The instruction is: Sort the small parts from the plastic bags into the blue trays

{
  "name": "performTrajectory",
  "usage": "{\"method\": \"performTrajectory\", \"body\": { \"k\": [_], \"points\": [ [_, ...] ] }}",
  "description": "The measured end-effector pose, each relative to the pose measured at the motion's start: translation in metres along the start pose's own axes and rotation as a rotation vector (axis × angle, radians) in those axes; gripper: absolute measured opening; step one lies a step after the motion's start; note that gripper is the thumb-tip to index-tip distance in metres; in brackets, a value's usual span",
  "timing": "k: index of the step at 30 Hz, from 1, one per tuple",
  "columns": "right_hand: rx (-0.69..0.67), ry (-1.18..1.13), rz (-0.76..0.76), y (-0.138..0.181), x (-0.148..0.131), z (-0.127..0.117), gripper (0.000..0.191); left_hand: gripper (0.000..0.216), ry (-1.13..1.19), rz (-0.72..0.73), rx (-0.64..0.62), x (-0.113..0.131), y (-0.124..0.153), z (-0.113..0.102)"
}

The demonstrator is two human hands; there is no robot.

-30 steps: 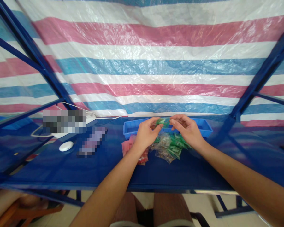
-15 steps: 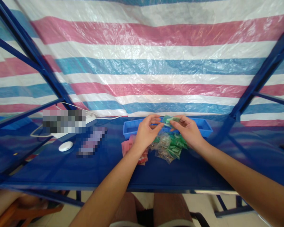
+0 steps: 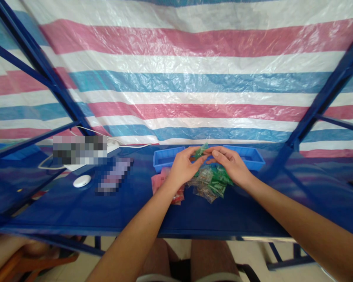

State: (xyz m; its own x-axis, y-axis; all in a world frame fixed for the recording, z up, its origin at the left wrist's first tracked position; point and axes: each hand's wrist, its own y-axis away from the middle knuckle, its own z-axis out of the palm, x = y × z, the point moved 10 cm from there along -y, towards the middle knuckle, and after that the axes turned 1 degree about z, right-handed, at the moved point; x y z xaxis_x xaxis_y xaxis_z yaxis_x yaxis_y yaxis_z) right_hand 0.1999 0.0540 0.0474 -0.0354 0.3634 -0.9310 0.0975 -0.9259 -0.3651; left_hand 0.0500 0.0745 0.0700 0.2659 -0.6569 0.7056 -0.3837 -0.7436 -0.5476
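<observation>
My left hand (image 3: 182,167) and my right hand (image 3: 231,165) meet above a pile of small clear packets with green contents (image 3: 212,184) on the blue table. Both pinch one small green packet (image 3: 200,150), which stands up between the fingertips. A few pink-red packets (image 3: 164,186) lie under and left of my left wrist. Just behind the hands stands a long shallow blue tray (image 3: 164,157).
A white oval puck (image 3: 82,181) and a white cable (image 3: 126,145) lie at the left of the blue table (image 3: 76,207). Blue metal frame bars (image 3: 44,70) rise on both sides. A striped plastic tarp (image 3: 176,78) hangs behind. Another person's arm (image 3: 8,248) shows at the bottom left.
The hands have come closer together. The green packet, held mostly by the right fingers half a second ago, is now pinched by both hands and tilted upright.
</observation>
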Motion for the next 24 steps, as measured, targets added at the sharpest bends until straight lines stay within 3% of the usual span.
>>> {"method": "performTrajectory", "body": {
  "k": [7,13,18,24],
  "points": [
    [0.178,0.138,-0.095,-0.005,-0.001,-0.024,0.044,0.033,0.148,-0.039,0.02,-0.015,-0.002,0.002],
    [0.042,0.16,-0.068,-0.007,0.008,-0.013,0.04,0.05,0.222,-0.066,-0.025,-0.015,0.002,0.011],
    [0.212,0.071,-0.038,-0.011,0.009,-0.037,0.041,0.041,0.342,-0.09,0.134,-0.024,-0.003,-0.007],
    [0.377,-0.066,-0.033,-0.014,0.008,-0.066,0.046,0.026,0.211,-0.038,0.246,-0.014,-0.004,-0.032]
  ]
}}
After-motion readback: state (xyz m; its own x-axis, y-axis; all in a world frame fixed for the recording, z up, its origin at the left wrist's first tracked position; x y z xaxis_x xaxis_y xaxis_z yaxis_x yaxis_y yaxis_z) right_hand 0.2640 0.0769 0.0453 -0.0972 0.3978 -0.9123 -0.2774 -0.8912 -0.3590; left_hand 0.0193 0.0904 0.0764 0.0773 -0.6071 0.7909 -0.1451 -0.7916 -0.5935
